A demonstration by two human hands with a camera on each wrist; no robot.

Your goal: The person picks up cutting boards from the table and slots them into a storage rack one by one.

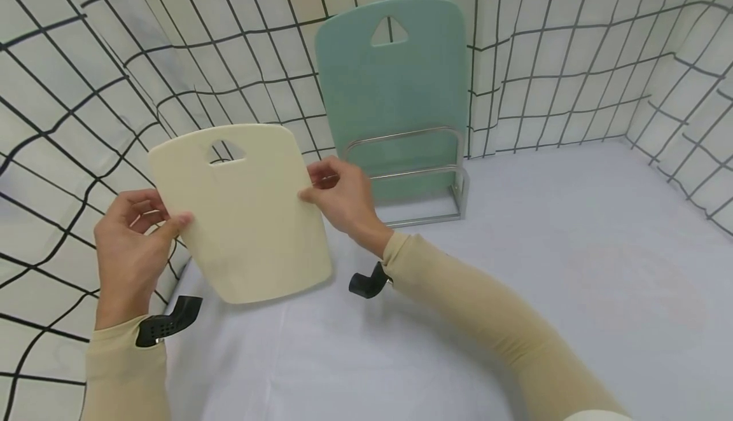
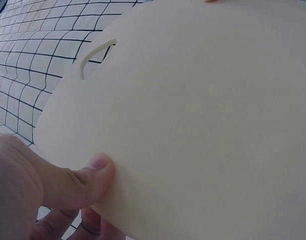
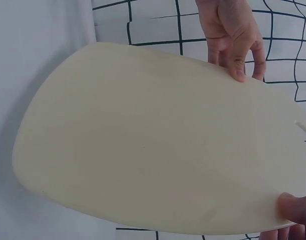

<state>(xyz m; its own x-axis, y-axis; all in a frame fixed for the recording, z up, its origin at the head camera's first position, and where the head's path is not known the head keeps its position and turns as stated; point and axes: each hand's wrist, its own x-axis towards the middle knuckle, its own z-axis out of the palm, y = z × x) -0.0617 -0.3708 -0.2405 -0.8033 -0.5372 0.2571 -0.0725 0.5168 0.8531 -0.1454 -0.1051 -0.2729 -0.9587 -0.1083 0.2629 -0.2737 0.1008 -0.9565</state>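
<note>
A cream cutting board (image 1: 252, 217) with a cut-out handle hole at its top is held up, slightly tilted, over the white surface. My left hand (image 1: 134, 243) pinches its left edge, thumb on the front face and fingers behind. On the opposite edge, my right hand (image 1: 346, 198) pinches the board with the thumb in front. The left wrist view shows the left thumb (image 2: 100, 172) pressed flat on the board. Behind and to the right, a green cutting board (image 1: 395, 96) stands upright in a metal wire rack (image 1: 458, 186).
Black wire grid panels (image 1: 561, 58) wrap around the back and both sides of the white-covered table (image 1: 544, 249). The left panel runs close behind my left hand. Black wrist mounts (image 1: 172, 322) sit on both sleeves.
</note>
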